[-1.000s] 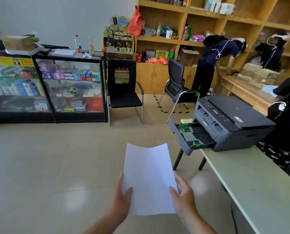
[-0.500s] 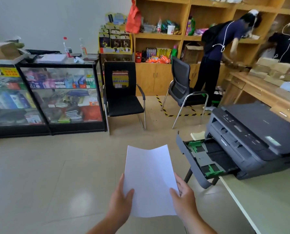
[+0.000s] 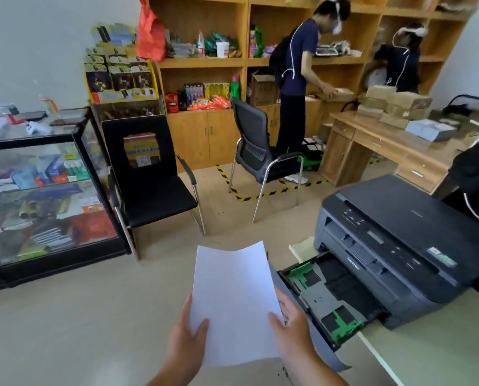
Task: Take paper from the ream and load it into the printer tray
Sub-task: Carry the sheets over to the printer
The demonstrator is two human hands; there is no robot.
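I hold a white paper sheet (image 3: 231, 299) upright in front of me, its top edge slightly curled. My left hand (image 3: 186, 341) grips its lower left edge and my right hand (image 3: 295, 327) grips its lower right edge. Just right of the paper, a dark grey printer (image 3: 405, 246) sits on a pale green table (image 3: 439, 355). Its paper tray (image 3: 323, 299) is pulled out toward me, empty, with green guides showing. The paper's right edge overlaps the tray's near left corner. No ream is in view.
A black chair (image 3: 149, 179) and a grey mesh chair (image 3: 260, 151) stand on the tiled floor ahead. A glass display case (image 3: 43, 188) is at left. Two people work at wooden shelves (image 3: 205, 62) and a wooden desk (image 3: 394, 146) behind.
My view has come closer to the printer, which now looms larger at right with the tray next to my right hand. Both hands keep holding the sheet the same way.
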